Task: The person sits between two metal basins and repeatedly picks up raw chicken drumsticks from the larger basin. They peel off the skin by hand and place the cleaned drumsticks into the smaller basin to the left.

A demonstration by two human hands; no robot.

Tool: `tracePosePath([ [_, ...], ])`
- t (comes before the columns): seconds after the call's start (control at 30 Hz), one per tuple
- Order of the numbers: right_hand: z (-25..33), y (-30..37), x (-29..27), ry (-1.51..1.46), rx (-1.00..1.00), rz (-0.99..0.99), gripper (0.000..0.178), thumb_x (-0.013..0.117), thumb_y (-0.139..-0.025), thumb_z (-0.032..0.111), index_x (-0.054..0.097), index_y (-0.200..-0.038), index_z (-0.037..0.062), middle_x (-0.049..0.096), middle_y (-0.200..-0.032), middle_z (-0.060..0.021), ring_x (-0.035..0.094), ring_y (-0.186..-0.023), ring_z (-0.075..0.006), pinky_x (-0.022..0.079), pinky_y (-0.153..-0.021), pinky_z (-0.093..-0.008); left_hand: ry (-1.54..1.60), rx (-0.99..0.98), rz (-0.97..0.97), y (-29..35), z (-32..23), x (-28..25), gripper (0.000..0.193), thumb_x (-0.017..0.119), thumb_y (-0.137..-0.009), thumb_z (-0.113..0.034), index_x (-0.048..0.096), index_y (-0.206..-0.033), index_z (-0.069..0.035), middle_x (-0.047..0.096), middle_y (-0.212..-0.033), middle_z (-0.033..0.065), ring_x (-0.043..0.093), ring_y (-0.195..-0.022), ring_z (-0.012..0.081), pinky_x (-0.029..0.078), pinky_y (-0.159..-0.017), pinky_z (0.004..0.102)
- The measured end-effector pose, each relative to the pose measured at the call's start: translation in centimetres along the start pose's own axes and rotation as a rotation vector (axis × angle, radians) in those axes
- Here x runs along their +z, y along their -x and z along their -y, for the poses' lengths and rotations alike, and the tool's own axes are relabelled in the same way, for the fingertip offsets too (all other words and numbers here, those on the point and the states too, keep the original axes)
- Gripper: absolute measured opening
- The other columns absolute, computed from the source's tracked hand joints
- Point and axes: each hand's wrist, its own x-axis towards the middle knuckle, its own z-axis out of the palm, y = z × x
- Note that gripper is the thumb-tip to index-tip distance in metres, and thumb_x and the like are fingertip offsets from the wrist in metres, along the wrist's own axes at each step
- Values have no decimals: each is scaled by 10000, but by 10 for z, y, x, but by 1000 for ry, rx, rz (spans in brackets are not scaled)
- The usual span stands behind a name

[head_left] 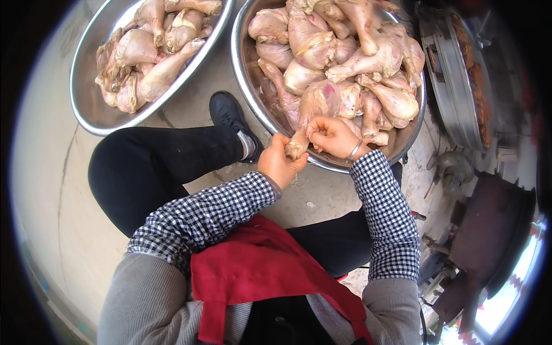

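Note:
A raw chicken leg point(318, 102) tilts over the near rim of a large metal basin point(244, 86), its bony end toward me. My left hand point(278, 161) is closed round that bony end. Against the side of the same leg, my right hand point(335, 137) has its fingers pinched together; whatever lies between the fingertips is too small to make out, perhaps skin. A metal bangle point(355, 150) circles my right wrist. Behind my hands the basin is heaped with more raw chicken legs point(368, 57).
A second metal basin point(77, 98) with several raw chicken legs point(138, 49) rests on the concrete floor at the far left. Stacked round metal trays point(454, 80) holding browned food stand at the right. Dark rusty metal equipment point(483, 230) is at the lower right. My shoe point(230, 115) is between the basins.

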Motion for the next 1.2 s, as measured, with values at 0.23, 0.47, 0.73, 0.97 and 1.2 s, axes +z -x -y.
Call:
tracePosePath([
  [0.23, -4, 19, 6, -464, 113, -90, 112, 478, -913, 33, 579, -867, 24, 575, -751, -11, 533, -618, -65, 452, -561, -197, -248, 142, 46, -3, -4, -8, 468, 727, -769, -345, 469, -989, -22, 656, -741, 199, 662, -697, 367, 531, -630, 433],
  [0.47, -14, 72, 7, -414, 136, -365, 162, 461, -941, 85, 565, -830, 31, 578, -733, -7, 527, -592, -60, 454, -534, -199, -800, 156, 401, -42, -62, -20, 533, 636, -791, -436, 582, -1022, 41, 663, -911, 223, 669, -860, 333, 533, -764, 399],
  [0.73, -8, 105, -10, -458, -23, -653, 178, 497, -958, 131, 561, -823, 34, 583, -729, -2, 536, -592, -59, 453, -538, -200, -821, -235, 649, -74, -96, 22, 505, 663, -768, -214, 574, -1135, 121, 614, -1095, 298, 635, -1042, 298, 508, -866, 326],
  [0.97, -13, 127, -35, -764, -170, -877, 176, 470, -927, 99, 583, -813, 25, 591, -731, -32, 551, -619, -92, 458, -560, -224, 837, -851, 881, -77, -36, -28, 460, 572, -693, -113, 484, -1090, 101, 542, -805, 113, 520, -586, 201, 448, -515, 317],
  [1.2, -10, 130, -35, -882, -179, -828, 208, 443, -936, 137, 537, -777, 42, 555, -696, -35, 504, -568, -103, 417, -515, -232, 1287, -699, 1230, -34, -52, -59, 777, 569, -717, -153, 280, -1392, 101, 467, -797, 70, 453, -546, 147, 397, -500, 251],
])
